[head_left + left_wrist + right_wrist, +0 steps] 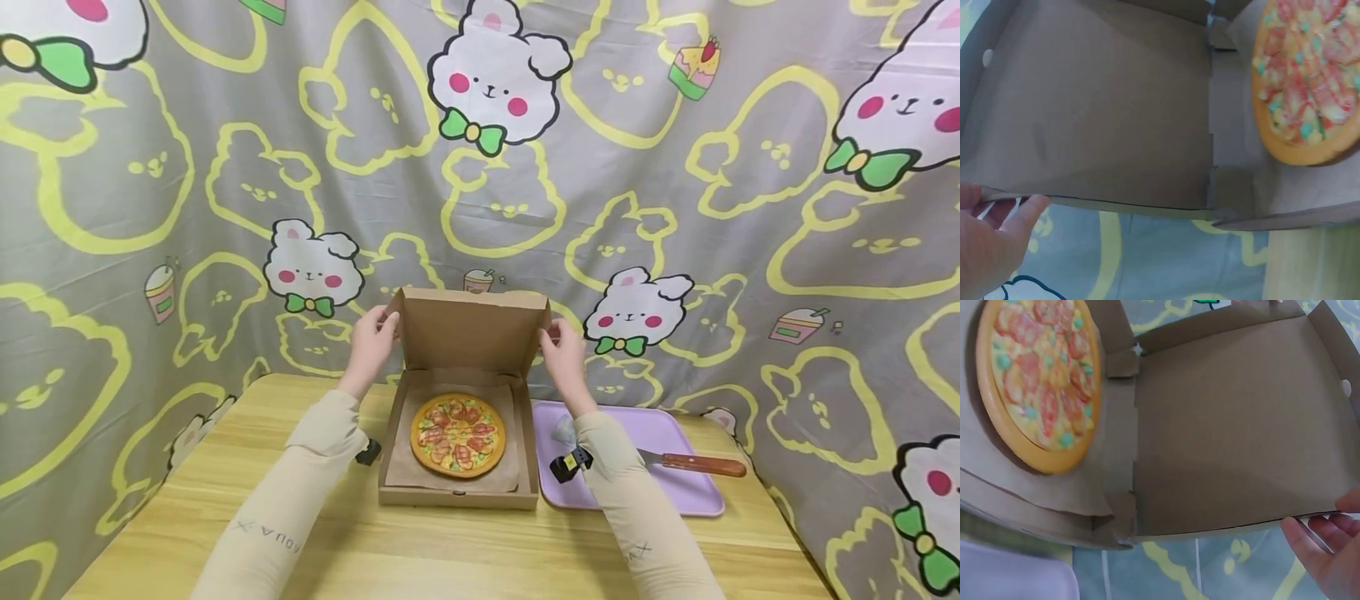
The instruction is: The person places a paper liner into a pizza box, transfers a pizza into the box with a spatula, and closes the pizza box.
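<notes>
A brown cardboard pizza box [459,498] stands on the table with its lid [474,333] raised upright. Inside, a round pizza [458,435] with red and green toppings lies on brown paper [491,483]. My left hand [372,343] pinches the left side flap of the lid near its top corner; the left wrist view shows thumb and fingers on that edge [1116,205]. On the opposite side, my right hand [562,357] pinches the lid's right flap, its fingertips [1300,534] on the cardboard edge in the right wrist view.
A purple tray [693,492] sits right of the box, partly under my right forearm. On it rests a wooden-handled server [701,463], its blade partly hidden by the sleeve, and a small pale object [564,430]. A patterned curtain [420,192] hangs behind the table [427,554].
</notes>
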`<state>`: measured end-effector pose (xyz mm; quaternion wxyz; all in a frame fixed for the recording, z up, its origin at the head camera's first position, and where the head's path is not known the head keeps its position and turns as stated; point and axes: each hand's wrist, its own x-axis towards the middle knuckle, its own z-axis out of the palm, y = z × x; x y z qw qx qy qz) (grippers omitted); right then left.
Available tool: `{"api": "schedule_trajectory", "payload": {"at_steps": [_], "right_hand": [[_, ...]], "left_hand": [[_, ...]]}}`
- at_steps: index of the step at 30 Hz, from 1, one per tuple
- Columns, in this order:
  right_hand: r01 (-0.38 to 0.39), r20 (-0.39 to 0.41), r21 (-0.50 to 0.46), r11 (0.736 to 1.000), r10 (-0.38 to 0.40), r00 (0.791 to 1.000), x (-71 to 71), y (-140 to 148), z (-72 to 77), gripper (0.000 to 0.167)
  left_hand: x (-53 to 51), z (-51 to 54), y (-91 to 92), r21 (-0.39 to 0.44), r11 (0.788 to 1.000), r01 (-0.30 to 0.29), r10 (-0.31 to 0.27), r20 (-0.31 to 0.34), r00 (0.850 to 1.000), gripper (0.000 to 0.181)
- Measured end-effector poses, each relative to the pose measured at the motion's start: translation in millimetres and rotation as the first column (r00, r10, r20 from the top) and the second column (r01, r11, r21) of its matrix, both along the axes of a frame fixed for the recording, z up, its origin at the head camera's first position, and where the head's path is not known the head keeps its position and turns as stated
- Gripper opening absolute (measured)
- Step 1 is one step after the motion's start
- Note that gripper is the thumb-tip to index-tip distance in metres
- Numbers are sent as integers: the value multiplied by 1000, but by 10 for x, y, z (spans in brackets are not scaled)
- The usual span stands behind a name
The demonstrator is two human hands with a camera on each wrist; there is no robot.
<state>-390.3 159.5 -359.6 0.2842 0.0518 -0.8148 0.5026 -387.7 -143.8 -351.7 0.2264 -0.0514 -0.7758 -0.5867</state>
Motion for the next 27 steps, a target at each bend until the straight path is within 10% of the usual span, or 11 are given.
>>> {"api": "schedule_trajectory", "payload": {"at_steps": [13,27], "right_hand": [[-50,-95,-76,996,43,995,113,-77,-21,11],[-3,-52,29,1000,4,999,264,15,-374,11]], "left_hand": [[136,-87,-51,171,980,103,-97,-45,994,31],[297,-414,-50,18,998,52,-52,4,999,23]]}}
